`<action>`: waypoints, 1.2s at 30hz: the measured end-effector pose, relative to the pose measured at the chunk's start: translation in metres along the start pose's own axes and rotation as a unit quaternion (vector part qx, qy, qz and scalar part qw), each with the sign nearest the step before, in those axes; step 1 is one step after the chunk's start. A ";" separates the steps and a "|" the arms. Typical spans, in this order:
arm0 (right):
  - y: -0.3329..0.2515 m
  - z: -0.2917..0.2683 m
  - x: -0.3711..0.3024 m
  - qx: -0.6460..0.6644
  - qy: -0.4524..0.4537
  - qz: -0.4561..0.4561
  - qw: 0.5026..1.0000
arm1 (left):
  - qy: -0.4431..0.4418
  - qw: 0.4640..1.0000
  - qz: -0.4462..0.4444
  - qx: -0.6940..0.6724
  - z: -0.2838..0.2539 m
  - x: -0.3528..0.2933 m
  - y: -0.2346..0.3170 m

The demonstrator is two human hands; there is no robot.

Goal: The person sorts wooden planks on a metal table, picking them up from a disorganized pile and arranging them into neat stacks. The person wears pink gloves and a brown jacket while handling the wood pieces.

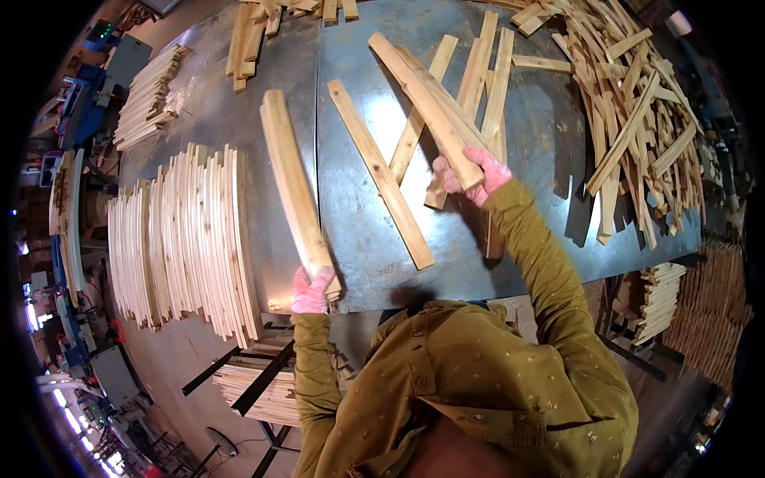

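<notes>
Nearest, at the table's [351, 287] front edge: left hand [311, 291] in a pink glove, fingers [320, 280] wrapped shut around the near end of a small bundle of wooden slats [292, 179]. Bundle held just above the steel top, long axis running away from the body and leaning slightly left, far end pointing toward the table's back edge.

A little farther and to the right: right hand [472, 177], also gloved in pink, fingers [486, 163] clamped around the low end of a second bundle of slats [422, 99]. Long axis diagonal here, far end pointing up and to the left, raised clear of the loose slats lying below.

For a tidy job, probably best to keep each grip close to the end yet firm, so the slats in a bundle stay flush and none fans out or slips; worth squaring the ends against the table before setting down alongside the stacked rows [187, 239], edges parallel to the ones already there.

Between the hands, flat on the steel: a single long slat [381, 174], pointing away and to the left. Left of the near bundle, those rows of slats standing on edge, packed touching. Farther off to the right, a loose heap of slats [629, 103] lying every which way. At the far left corner, another neat stack [147, 95].
</notes>
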State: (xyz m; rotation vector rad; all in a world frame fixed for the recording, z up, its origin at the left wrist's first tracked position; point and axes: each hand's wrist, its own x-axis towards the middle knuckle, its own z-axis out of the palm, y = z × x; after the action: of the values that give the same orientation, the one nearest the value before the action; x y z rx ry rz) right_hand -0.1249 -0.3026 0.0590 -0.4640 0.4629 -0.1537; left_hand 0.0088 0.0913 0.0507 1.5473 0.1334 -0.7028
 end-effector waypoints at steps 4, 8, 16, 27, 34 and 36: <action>0.031 0.018 -0.018 0.274 -0.017 0.004 0.962 | 0.016 0.999 0.005 0.030 0.028 0.019 -0.038; 0.041 0.007 -0.024 0.281 -0.102 0.026 0.954 | 0.057 0.902 -0.008 0.429 0.049 0.021 -0.018; 0.049 0.011 -0.044 -0.190 -0.002 -0.038 0.981 | 0.093 0.765 -0.071 0.633 0.073 0.009 -0.006; 0.126 0.061 -0.039 -0.848 0.124 0.140 0.496 | 0.105 0.774 -0.063 0.621 0.077 0.006 -0.007; 0.111 0.006 -0.037 -0.307 0.058 0.111 0.944 | 0.103 0.793 -0.037 0.599 0.074 0.005 -0.010; 0.088 0.012 -0.042 -0.060 0.008 0.155 0.986 | 0.104 0.791 -0.038 0.602 0.073 0.005 -0.011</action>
State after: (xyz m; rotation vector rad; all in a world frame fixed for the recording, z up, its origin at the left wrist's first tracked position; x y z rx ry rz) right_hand -0.1532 -0.2097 0.0447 -0.5038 0.5560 0.1709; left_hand -0.0176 0.0226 0.0432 2.8718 -0.1349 -0.6969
